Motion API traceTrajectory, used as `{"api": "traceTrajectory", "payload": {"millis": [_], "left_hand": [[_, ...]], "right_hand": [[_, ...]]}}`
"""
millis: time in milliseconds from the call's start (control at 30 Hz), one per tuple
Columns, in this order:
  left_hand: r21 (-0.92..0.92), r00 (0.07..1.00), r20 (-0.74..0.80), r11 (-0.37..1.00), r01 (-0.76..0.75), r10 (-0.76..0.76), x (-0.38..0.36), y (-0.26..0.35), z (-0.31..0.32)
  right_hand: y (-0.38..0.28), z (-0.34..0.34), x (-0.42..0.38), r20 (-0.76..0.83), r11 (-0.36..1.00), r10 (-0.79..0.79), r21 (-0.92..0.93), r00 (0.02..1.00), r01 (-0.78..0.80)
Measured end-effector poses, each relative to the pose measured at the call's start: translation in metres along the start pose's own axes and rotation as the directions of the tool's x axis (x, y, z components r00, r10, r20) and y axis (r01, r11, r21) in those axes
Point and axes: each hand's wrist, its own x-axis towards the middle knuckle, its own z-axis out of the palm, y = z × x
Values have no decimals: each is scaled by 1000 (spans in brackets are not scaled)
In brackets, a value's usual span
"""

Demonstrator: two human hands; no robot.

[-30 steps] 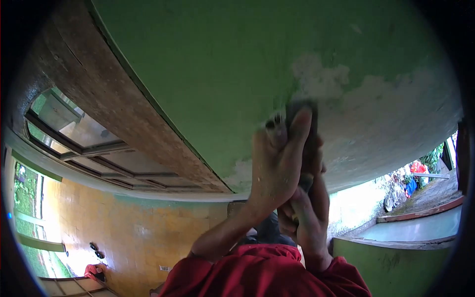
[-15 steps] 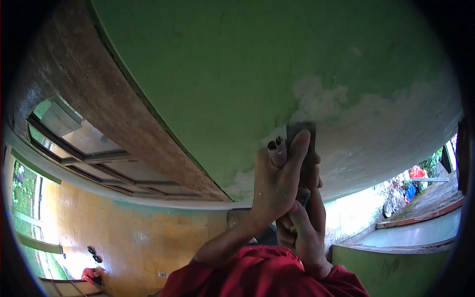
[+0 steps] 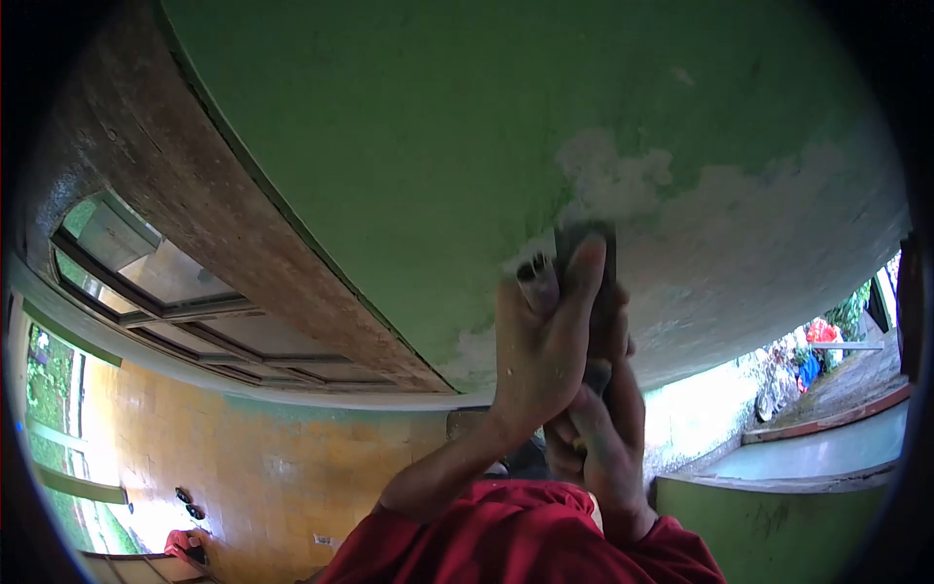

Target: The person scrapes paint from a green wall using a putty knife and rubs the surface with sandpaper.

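Observation:
A dark flat-bladed scraper (image 3: 601,277) lies against the green wall (image 3: 409,175), its upper end at the edge of a bare whitish patch (image 3: 615,173). My left hand (image 3: 540,355) is closed round it, the thumb laid along the blade. The same hand also grips a pale tube-like piece (image 3: 538,284) with open, ragged ends. Lower down, my right hand (image 3: 603,453) is wrapped round the scraper's lower part, close to my chest. A small yellow bit shows between its fingers; most of the handle is hidden.
A worn wooden frame (image 3: 243,224) with glass panes runs along the left. Below it spreads a yellow tiled floor (image 3: 292,477) with dark footwear (image 3: 190,502) and a red item (image 3: 183,545). At right are a green low wall (image 3: 769,530) and an opening to outdoors.
The scraper and both hands appear slightly higher and farther left in view, as does the wall patch. Both hands keep their grip.

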Motion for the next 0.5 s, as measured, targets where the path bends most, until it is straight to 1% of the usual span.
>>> {"api": "traceTrajectory", "payload": {"millis": [33,67,100,133,167,200,233,267,333,367,433,467,500], "left_hand": [[-14,1000,-11,1000,-16,15,-1,2,3],[-18,1000,-16,1000,-4,3,-3,2,4],[1,1000,5,1000,-9,9,-3,4,5],[25,999,30,999,-24,23,-1,7,5],[29,999,34,999,-35,34,-1,6,2],[-10,999,40,999,-30,30,-1,0,-2],[-47,999,46,999,-7,10,-4,-6,-5],[-48,999,44,999,3,-1,-6,-5,-2],[-45,1000,5,999,23,-23,-6,5,6],[-40,1000,1,999,28,-28,-9,1,5],[-71,999,-34,997,-2,0,-6,-9,2],[-68,999,-33,998,3,-5,-4,-4,4],[-37,999,-7,998,-42,42,1,6,9]], "right_hand": [[-4,1,1,-9,1000,5,0,1000,-5],[-13,4,4,33,1000,-25,7,999,24],[-18,6,7,82,998,-59,16,995,57],[-16,5,4,88,998,-61,17,994,60],[-10,4,-1,50,1000,-19,24,999,18],[-7,5,0,15,999,19,27,1000,-19],[-8,5,-2,15,1000,15,23,1000,-15],[-12,7,-4,6,999,22,25,1000,-22],[-22,8,-4,55,1000,-19,13,998,19],[-16,5,-6,53,1000,-15,18,998,14],[-4,-4,-1,45,1000,11,4,999,-12],[-8,-2,0,41,1000,12,9,999,-12],[-16,2,4,63,1000,-23,1,998,23]]}}
